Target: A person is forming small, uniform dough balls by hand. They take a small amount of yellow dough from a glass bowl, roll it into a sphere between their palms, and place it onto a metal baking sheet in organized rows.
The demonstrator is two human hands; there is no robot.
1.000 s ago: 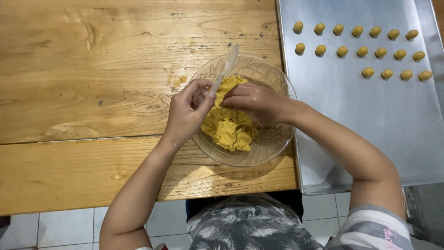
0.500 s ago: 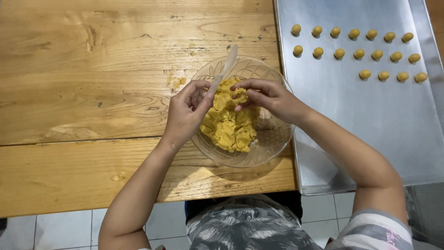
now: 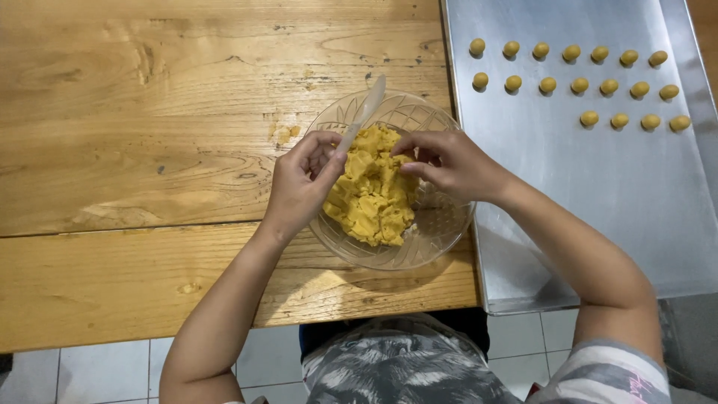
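A clear patterned glass bowl [image 3: 434, 232] sits at the wooden table's near edge, holding a lump of yellow dough [image 3: 370, 198]. My left hand [image 3: 299, 183] grips a white plastic spoon [image 3: 364, 111] whose handle sticks up over the bowl's far rim. My right hand [image 3: 452, 164] is over the bowl with fingertips pinched at the dough's top right edge. Whether a piece of dough is between those fingers is hidden.
A metal baking tray [image 3: 591, 194] lies to the right, with several small yellow dough balls [image 3: 580, 86] in rows at its far end. The wooden table [image 3: 134, 164] stretches left, with a small dough smear [image 3: 283, 134] beside the bowl. Tiled floor shows below.
My right hand has drawn back from the middle of the dough to its upper right edge. The left hand and spoon stay nearly still.
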